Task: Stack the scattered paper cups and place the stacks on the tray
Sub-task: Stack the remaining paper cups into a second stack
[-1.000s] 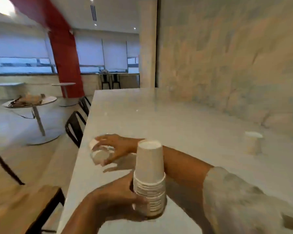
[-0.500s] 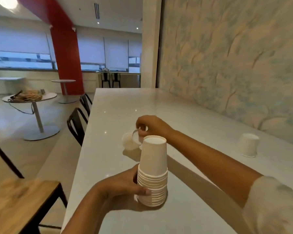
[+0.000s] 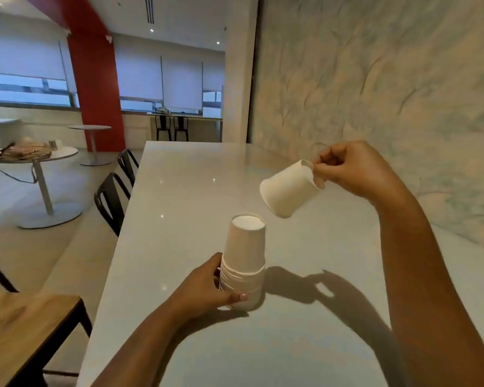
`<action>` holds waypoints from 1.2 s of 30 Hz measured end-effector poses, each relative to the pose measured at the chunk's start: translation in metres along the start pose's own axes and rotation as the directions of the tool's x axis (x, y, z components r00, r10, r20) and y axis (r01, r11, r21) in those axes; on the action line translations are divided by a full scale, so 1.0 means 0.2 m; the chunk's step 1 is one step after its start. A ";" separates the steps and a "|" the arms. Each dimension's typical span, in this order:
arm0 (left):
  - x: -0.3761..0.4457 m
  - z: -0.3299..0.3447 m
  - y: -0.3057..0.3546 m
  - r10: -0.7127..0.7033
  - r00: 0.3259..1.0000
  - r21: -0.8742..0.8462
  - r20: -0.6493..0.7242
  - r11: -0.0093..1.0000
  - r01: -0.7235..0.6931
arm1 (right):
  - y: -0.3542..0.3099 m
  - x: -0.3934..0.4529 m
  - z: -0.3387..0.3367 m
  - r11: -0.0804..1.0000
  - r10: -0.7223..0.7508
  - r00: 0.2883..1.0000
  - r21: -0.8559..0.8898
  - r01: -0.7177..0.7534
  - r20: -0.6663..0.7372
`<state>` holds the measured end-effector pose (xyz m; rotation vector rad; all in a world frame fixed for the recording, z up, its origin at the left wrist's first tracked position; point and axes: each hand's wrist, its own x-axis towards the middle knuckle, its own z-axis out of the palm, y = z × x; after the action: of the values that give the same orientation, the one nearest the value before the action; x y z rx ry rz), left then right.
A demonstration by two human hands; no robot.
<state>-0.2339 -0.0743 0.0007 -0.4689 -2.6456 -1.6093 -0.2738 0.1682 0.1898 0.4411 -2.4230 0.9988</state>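
A stack of upside-down white paper cups [image 3: 244,258] stands on the long white table [image 3: 196,191]. My left hand [image 3: 207,286] grips the stack around its lower rims. My right hand [image 3: 352,169] pinches the rim of a single white paper cup [image 3: 288,188], held tilted in the air above and to the right of the stack, its base pointing down-left. No tray is in view.
A textured wall [image 3: 375,93] runs along the table's right side. Black chairs [image 3: 112,199] stand at the table's left edge. A wooden table corner [image 3: 25,331] is at lower left. A round table [image 3: 34,157] with items stands further left.
My right hand lifted the single cup off the table at the left of the stack and carried it up and to the right. The stack stayed put in my left hand.
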 end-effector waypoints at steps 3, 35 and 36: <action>0.00 0.03 0.03 0.010 1.000 0.016 0.007 1.000 -0.010 | -0.07 -0.06 0.00 0.995 -0.032 0.992 -0.089 0.043 0.119; 0.03 0.07 0.02 -0.013 0.998 0.003 0.058 1.000 0.013 | 1.06 -0.01 0.17 0.709 0.619 0.638 -0.025 -0.705 -0.459; 0.03 0.07 0.02 -0.017 0.998 0.012 0.057 1.000 0.016 | 1.08 -0.01 0.18 0.692 0.645 0.632 -0.021 -0.721 -0.429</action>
<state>-0.2366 -0.0597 -0.0013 -0.5014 -2.7046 -1.6087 -0.3819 0.2903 0.0436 -0.7755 -2.2768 0.9874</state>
